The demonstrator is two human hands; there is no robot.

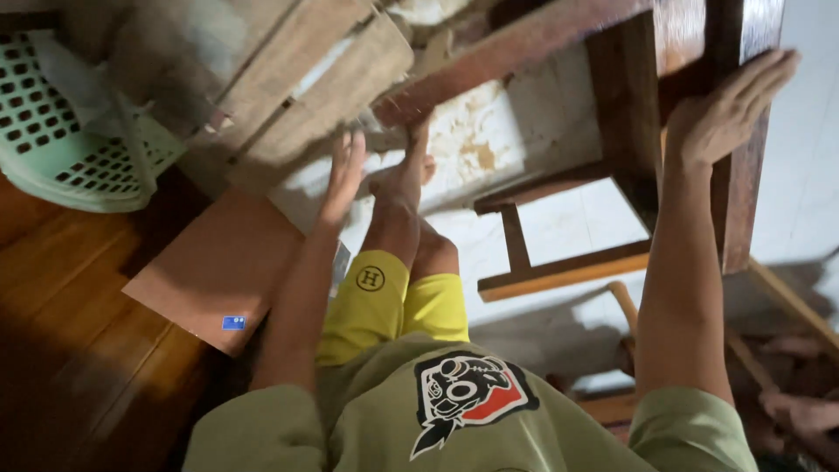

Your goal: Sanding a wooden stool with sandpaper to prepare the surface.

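Right hand [725, 109] lies flat, fingers wide, on dark wooden table leg [743, 175] at 2 o'clock. Left hand [343, 175], open w/ fingers straight, reaches toward weathered wooden crate [297, 96] at 11 o'clock, nr green plastic basket [61, 149].

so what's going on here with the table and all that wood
A person in a green shirt and yellow shorts looks down at their own outstretched arms. The right hand lies flat against a leg of the dark brown wooden table. The left hand, fingers open, reaches toward the rough grey wooden planks leaning by the table's edge; whether it touches them is unclear. A pale green plastic lattice basket sits at upper left, and a flat brown cardboard sheet lies on the wood floor.
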